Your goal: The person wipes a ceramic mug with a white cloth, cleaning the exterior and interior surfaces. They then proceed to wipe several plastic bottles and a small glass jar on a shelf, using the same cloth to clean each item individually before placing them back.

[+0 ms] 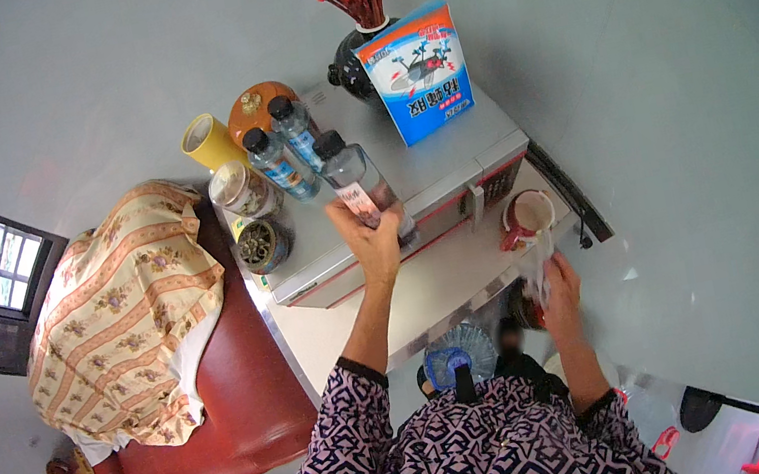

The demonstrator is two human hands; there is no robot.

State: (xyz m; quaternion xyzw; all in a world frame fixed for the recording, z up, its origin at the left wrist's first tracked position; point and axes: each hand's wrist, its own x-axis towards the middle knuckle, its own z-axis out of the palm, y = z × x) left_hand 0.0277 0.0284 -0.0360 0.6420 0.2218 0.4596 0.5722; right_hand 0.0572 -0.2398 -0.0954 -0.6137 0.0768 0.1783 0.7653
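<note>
Now | left hand point(370, 239) grips clear bottle point(360, 184) nr appliance point(458, 162) front edge | right hand point(560, 291) pinches plastic wrap point(539, 265) by mug point(528, 216)

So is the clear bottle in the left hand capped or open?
Capped: the clear bottle carries a dark cap on top, and the left hand grips its lower part, standing upright on the grey box.
</note>
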